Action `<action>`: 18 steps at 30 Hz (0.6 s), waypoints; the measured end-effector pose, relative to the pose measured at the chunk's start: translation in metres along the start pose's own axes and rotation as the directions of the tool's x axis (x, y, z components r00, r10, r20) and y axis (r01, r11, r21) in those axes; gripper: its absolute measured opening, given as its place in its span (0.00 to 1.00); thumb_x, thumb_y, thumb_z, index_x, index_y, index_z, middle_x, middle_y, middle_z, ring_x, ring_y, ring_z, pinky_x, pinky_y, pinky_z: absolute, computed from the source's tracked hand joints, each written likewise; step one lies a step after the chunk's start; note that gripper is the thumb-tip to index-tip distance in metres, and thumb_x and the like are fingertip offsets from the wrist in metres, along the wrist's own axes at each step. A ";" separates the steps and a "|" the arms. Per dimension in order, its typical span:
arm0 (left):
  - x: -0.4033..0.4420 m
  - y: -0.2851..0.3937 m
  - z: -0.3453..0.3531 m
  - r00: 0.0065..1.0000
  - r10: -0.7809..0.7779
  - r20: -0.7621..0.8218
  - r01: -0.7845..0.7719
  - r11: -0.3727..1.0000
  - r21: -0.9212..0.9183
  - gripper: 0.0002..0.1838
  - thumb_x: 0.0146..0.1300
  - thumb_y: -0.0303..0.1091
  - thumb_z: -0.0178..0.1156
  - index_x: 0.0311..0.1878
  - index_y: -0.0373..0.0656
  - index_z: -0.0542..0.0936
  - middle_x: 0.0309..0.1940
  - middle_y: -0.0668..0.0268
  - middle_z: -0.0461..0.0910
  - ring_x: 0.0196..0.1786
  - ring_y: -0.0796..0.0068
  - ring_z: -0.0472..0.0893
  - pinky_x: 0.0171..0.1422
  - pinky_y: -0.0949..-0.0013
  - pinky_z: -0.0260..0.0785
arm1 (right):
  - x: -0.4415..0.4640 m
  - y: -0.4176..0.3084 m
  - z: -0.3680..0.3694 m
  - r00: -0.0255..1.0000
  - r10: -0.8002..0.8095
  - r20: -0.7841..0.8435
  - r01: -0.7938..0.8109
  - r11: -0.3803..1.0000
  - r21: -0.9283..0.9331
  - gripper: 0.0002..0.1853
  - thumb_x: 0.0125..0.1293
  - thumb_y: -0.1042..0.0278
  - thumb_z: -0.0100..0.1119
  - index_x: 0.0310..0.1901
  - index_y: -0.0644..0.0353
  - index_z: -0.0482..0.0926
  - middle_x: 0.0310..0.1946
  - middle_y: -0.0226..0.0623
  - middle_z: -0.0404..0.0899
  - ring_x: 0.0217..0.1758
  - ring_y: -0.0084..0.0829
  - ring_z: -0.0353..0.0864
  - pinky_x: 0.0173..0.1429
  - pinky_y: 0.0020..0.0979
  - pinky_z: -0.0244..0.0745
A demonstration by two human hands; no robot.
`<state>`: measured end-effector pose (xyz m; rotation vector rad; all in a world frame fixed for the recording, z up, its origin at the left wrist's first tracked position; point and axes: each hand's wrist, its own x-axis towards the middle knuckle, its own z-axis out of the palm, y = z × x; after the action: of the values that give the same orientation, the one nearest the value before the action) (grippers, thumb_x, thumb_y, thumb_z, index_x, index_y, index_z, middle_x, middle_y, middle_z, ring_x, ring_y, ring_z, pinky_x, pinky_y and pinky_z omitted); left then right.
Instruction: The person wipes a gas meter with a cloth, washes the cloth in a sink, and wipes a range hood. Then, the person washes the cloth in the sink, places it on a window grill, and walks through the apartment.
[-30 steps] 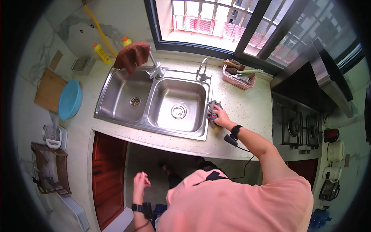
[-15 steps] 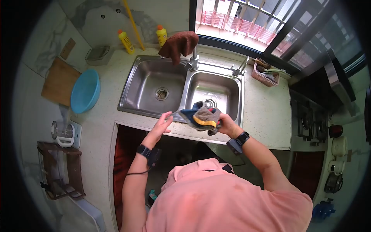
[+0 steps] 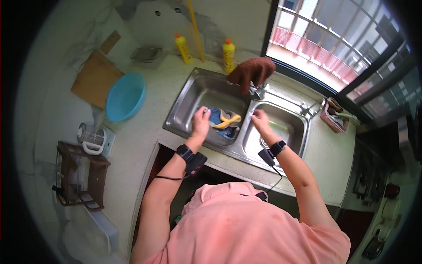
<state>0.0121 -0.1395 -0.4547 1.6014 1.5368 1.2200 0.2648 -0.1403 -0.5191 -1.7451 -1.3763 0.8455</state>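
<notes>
A crumpled cloth (image 3: pixel 226 120) in blue, grey and yellow hangs or lies within the left basin (image 3: pixel 184 103) of the steel sink. My left hand (image 3: pixel 201 122) has its fingers closed on the cloth's left edge. Above the divider and the right basin (image 3: pixel 281 119) is my right hand (image 3: pixel 261 122), apart from the cloth; its fingers are curled together and nothing shows in them. A brown towel (image 3: pixel 252 72) drapes over the faucet (image 3: pixel 260 91) behind the basins.
Two yellow bottles, one left (image 3: pixel 183 49) and one right (image 3: pixel 228 56), stand behind the sink. A blue basin (image 3: pixel 126 97) leans by a wooden board (image 3: pixel 96 79) at left, near a glass kettle (image 3: pixel 92 136). A pink basket (image 3: pixel 335 116) sits at the right by the window.
The cloth has gone from my right hand at the sink's front edge into the left basin, with my left hand now on it. My right hand has let go. The view has turned.
</notes>
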 end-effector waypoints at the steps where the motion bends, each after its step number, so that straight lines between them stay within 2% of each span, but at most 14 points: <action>1: 0.008 0.003 0.000 1.000 -0.005 0.019 0.005 1.000 -0.007 0.10 0.58 0.35 0.55 0.37 0.37 0.74 0.27 0.52 0.76 0.32 0.52 0.76 0.37 0.60 0.66 | 0.019 0.018 0.001 0.938 -0.237 -0.253 0.183 0.959 -0.217 0.21 0.48 0.67 0.53 0.47 0.62 0.72 0.40 0.48 0.72 0.46 0.44 0.70 0.51 0.40 0.68; 3: 0.024 -0.006 0.008 0.999 0.008 0.043 -0.012 0.996 0.091 0.09 0.57 0.33 0.56 0.37 0.37 0.76 0.30 0.50 0.77 0.36 0.50 0.77 0.40 0.59 0.68 | 0.030 -0.009 -0.020 0.924 -0.166 -0.343 0.032 0.930 -0.365 0.28 0.47 0.69 0.52 0.54 0.65 0.64 0.52 0.49 0.66 0.57 0.46 0.63 0.63 0.43 0.57; 5: 0.034 -0.002 0.006 0.989 -0.026 0.145 -0.010 0.970 0.244 0.10 0.57 0.35 0.56 0.36 0.39 0.78 0.31 0.48 0.78 0.39 0.47 0.77 0.42 0.57 0.69 | 0.050 0.005 -0.018 0.957 -0.134 -0.257 0.033 0.932 -0.362 0.33 0.49 0.68 0.54 0.59 0.66 0.59 0.62 0.51 0.58 0.66 0.46 0.55 0.69 0.40 0.52; 7: 0.041 0.006 0.000 0.956 -0.015 0.292 -0.117 0.896 0.429 0.13 0.58 0.42 0.56 0.38 0.42 0.80 0.27 0.51 0.78 0.35 0.51 0.78 0.41 0.56 0.69 | 0.062 0.029 -0.004 0.976 -0.169 -0.137 0.106 0.919 -0.379 0.34 0.49 0.67 0.55 0.59 0.68 0.59 0.58 0.53 0.62 0.63 0.48 0.59 0.66 0.40 0.57; 8: 0.044 0.004 -0.003 0.937 -0.037 0.346 -0.154 0.849 0.505 0.14 0.58 0.43 0.55 0.38 0.44 0.81 0.28 0.52 0.78 0.36 0.50 0.78 0.42 0.56 0.70 | 0.061 0.024 -0.005 0.996 -0.060 0.063 0.077 0.949 -0.306 0.33 0.48 0.66 0.56 0.58 0.67 0.62 0.50 0.56 0.68 0.56 0.51 0.67 0.60 0.41 0.64; 9: 0.046 0.001 -0.004 0.916 -0.065 0.396 -0.191 0.796 0.574 0.14 0.58 0.45 0.55 0.37 0.45 0.82 0.29 0.53 0.79 0.36 0.50 0.78 0.43 0.55 0.70 | 0.057 0.028 0.004 0.993 0.000 0.117 0.034 0.954 -0.296 0.30 0.46 0.65 0.58 0.55 0.65 0.68 0.43 0.56 0.71 0.49 0.52 0.73 0.53 0.43 0.69; 10: 0.047 -0.010 -0.002 0.932 0.050 0.359 -0.292 0.691 0.661 0.13 0.58 0.43 0.55 0.36 0.46 0.82 0.32 0.53 0.79 0.37 0.49 0.77 0.43 0.56 0.70 | 0.057 0.053 0.025 0.989 -0.005 0.149 0.067 0.910 -0.409 0.28 0.45 0.65 0.57 0.52 0.62 0.73 0.42 0.56 0.74 0.48 0.51 0.75 0.51 0.42 0.71; 11: 0.047 -0.021 -0.004 0.921 0.238 0.310 -0.387 0.665 0.639 0.11 0.57 0.39 0.55 0.33 0.44 0.83 0.34 0.50 0.78 0.38 0.48 0.76 0.43 0.56 0.70 | 0.041 0.043 0.034 0.957 0.064 0.281 0.036 0.942 -0.335 0.27 0.45 0.64 0.56 0.51 0.63 0.74 0.43 0.55 0.76 0.51 0.49 0.74 0.54 0.39 0.70; 12: 0.056 -0.054 0.005 0.906 0.224 0.359 -0.406 0.700 0.588 0.10 0.56 0.37 0.55 0.32 0.42 0.82 0.33 0.49 0.78 0.38 0.48 0.76 0.43 0.56 0.70 | 0.024 0.041 0.047 0.952 0.106 0.285 -0.030 0.965 -0.260 0.27 0.46 0.65 0.54 0.51 0.65 0.74 0.42 0.55 0.77 0.53 0.48 0.74 0.58 0.36 0.67; 13: 0.067 -0.079 0.014 0.887 0.218 0.407 -0.424 0.733 0.532 0.10 0.56 0.35 0.56 0.31 0.40 0.82 0.32 0.48 0.78 0.38 0.47 0.76 0.43 0.56 0.70 | 0.012 0.044 0.059 0.992 -0.009 0.129 0.040 0.971 -0.236 0.27 0.46 0.67 0.53 0.52 0.67 0.73 0.46 0.54 0.76 0.55 0.48 0.72 0.62 0.35 0.64; 14: 0.076 -0.077 0.014 0.894 0.146 0.423 -0.344 0.829 0.441 0.11 0.56 0.36 0.57 0.30 0.37 0.81 0.32 0.46 0.77 0.38 0.46 0.77 0.43 0.55 0.70 | 0.001 0.030 0.065 0.984 0.032 -0.175 -0.068 0.977 -0.202 0.27 0.45 0.70 0.52 0.51 0.66 0.73 0.45 0.53 0.77 0.53 0.50 0.73 0.61 0.37 0.64; 15: 0.082 -0.064 0.006 0.891 0.073 0.449 -0.248 0.905 0.345 0.12 0.56 0.36 0.58 0.30 0.35 0.80 0.31 0.44 0.77 0.38 0.45 0.77 0.44 0.53 0.70 | 0.008 0.025 0.060 0.966 0.049 -0.254 -0.102 0.975 -0.198 0.31 0.44 0.73 0.52 0.56 0.66 0.68 0.50 0.52 0.72 0.56 0.50 0.69 0.63 0.40 0.61; 17: 0.086 -0.055 0.001 0.927 0.050 0.372 -0.182 0.927 0.327 0.11 0.55 0.33 0.56 0.26 0.33 0.77 0.28 0.45 0.77 0.35 0.46 0.78 0.40 0.53 0.70 | 0.023 0.014 0.045 0.797 -0.111 -0.594 -0.183 0.893 -0.412 0.36 0.44 0.74 0.53 0.60 0.66 0.60 0.56 0.52 0.65 0.60 0.50 0.63 0.64 0.41 0.57; 18: 0.089 -0.055 0.003 0.945 0.066 0.319 -0.157 0.951 0.268 0.10 0.55 0.32 0.55 0.25 0.34 0.77 0.28 0.46 0.78 0.34 0.48 0.79 0.38 0.53 0.70 | 0.032 -0.006 0.032 0.817 -0.043 -0.575 -0.237 0.884 -0.403 0.37 0.45 0.74 0.54 0.62 0.66 0.57 0.59 0.53 0.59 0.62 0.50 0.59 0.66 0.42 0.55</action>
<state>-0.0170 -0.0438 -0.4867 1.9873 1.4868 0.7743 0.2417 -0.1030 -0.5317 -2.2085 -1.1185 -0.0130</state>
